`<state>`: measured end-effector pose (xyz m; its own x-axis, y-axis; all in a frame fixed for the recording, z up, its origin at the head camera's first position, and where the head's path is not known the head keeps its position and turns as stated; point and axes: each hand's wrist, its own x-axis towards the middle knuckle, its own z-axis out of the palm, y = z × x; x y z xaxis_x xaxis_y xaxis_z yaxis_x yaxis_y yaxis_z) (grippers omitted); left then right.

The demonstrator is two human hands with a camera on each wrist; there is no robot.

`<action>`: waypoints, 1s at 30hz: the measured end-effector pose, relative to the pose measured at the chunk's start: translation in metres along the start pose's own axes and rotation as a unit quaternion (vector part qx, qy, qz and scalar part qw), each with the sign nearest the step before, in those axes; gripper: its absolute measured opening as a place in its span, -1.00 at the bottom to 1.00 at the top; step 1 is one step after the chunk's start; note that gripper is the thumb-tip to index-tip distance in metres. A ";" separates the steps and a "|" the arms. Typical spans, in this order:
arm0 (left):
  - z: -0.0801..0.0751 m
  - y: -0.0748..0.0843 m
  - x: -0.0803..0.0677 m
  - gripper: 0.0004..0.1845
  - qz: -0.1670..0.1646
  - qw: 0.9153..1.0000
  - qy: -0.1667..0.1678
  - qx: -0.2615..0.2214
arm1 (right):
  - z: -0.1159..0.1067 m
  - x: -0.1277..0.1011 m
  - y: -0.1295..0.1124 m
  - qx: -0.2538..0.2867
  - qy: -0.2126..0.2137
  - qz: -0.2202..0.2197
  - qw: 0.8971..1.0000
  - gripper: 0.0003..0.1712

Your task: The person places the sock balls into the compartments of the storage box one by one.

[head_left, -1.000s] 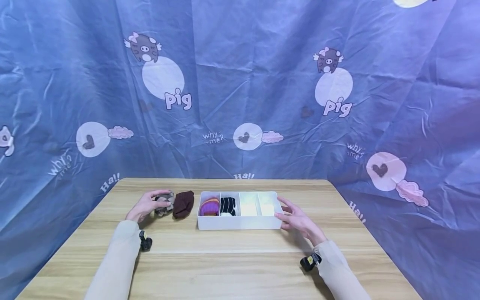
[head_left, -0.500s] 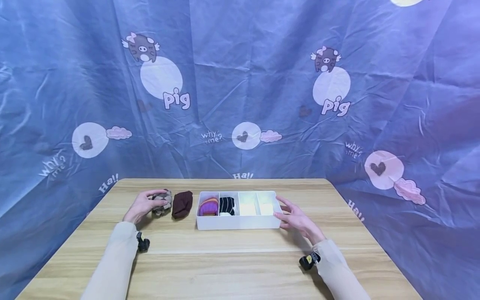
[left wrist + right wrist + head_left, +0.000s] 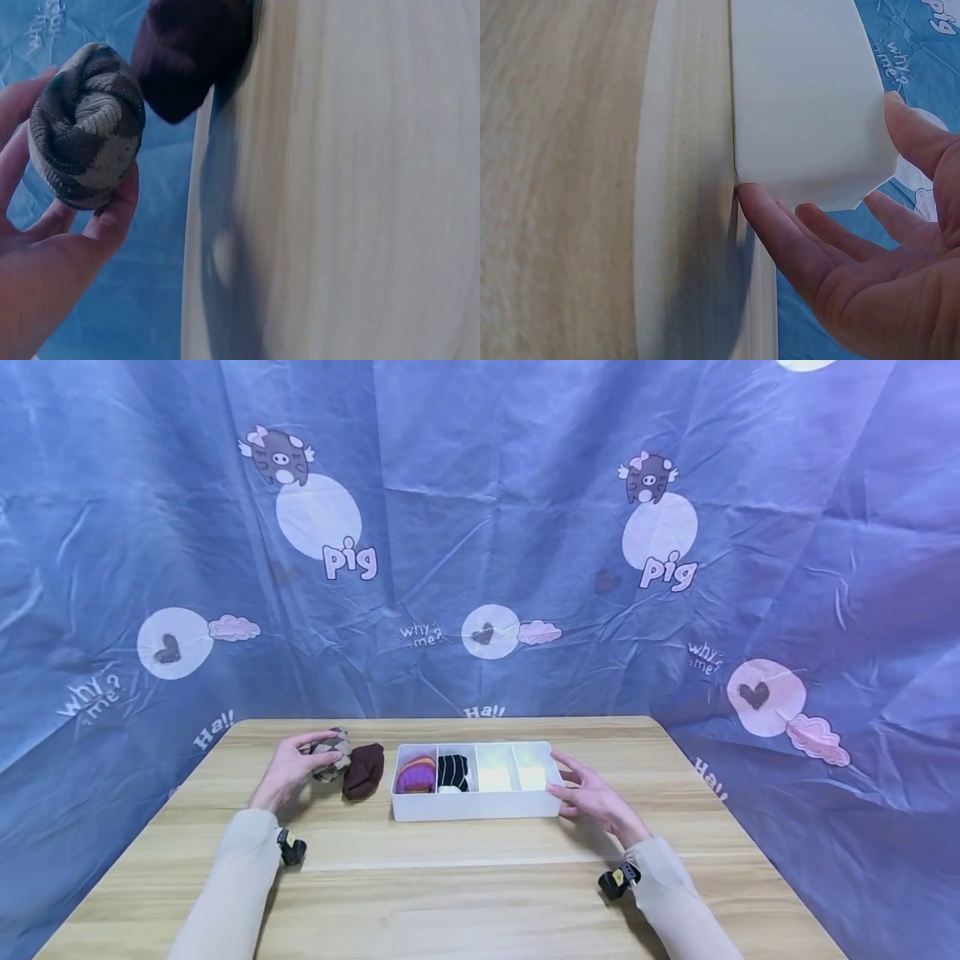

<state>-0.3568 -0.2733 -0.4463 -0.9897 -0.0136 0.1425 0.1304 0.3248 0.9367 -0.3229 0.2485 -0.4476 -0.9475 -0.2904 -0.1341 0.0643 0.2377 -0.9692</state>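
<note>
My left hand (image 3: 287, 768) pinches a balled grey-and-beige patterned sock (image 3: 90, 131) between thumb and fingers, lifted off the table. Close to its right lies a dark maroon balled sock (image 3: 363, 772). A white divided box (image 3: 476, 807) stands at mid-table. Its leftmost compartment contains a purple-and-orange sock (image 3: 417, 777), and the one beside it a black sock with white stripes (image 3: 453, 772). The two right compartments show bare white floors. Against the box's right end rest the fairly straight, spread fingers of my right hand (image 3: 596, 797), the thumb near the front corner.
The wooden table (image 3: 450, 902) runs up to a blue printed curtain (image 3: 450, 543) behind it and at both sides. Each wrist wears a small black camera, such as the right one (image 3: 618, 882).
My left hand has raised the patterned sock from the table and moved slightly right, toward the maroon sock. The right hand keeps its place at the box end.
</note>
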 end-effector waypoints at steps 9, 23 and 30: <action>0.017 0.018 0.000 -0.30 -0.005 1.000 0.009 -0.025 | -0.001 0.002 0.000 -0.007 0.013 0.010 1.000 -0.07; 0.052 0.044 0.005 -0.42 0.038 0.998 0.003 -0.050 | 0.000 0.001 0.001 -0.001 0.012 0.012 1.000 -0.07; 0.067 0.053 0.009 -0.45 0.035 0.994 -0.003 -0.100 | 0.001 0.002 0.002 0.002 0.017 0.015 1.000 -0.08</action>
<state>-0.3630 -0.1935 -0.4171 -0.9780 0.0077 0.2083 0.2075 0.1300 0.9696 -0.3240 0.2477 -0.4504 -0.9554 -0.2508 -0.1562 0.0945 0.2414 -0.9658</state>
